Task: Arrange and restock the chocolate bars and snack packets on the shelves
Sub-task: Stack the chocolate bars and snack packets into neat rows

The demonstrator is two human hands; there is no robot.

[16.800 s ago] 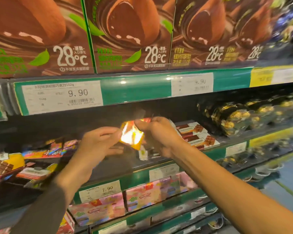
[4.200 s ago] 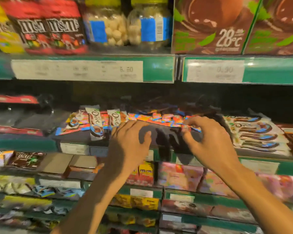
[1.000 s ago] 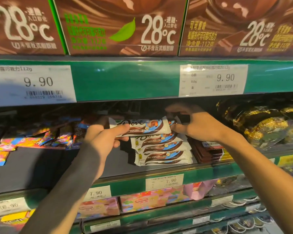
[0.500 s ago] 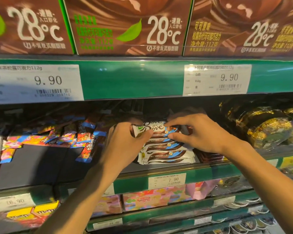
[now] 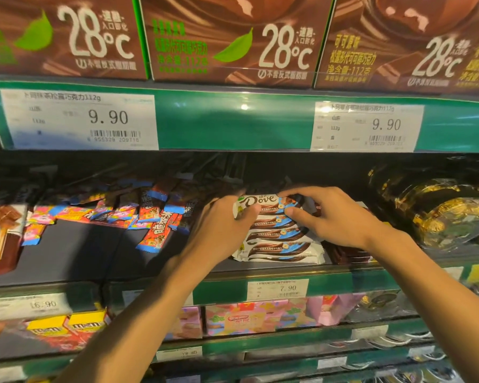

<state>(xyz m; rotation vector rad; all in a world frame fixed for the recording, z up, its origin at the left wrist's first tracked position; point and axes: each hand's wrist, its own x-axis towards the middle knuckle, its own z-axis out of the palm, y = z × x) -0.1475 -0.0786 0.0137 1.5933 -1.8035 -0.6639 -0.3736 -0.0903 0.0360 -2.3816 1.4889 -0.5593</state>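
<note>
Both hands point(image 5: 328, 217) hold a Dove bar point(image 5: 263, 203) (topmost) — above its stack point(image 5: 281, 246).

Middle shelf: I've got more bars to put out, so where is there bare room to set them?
Bare dark shelf lies in front of the scattered red and blue packets, between the brown box at far left and the Dove stack. It is crowded around the stack, where left hand and right hand hold the top bar, and by the gold-wrapped chocolates.
</note>
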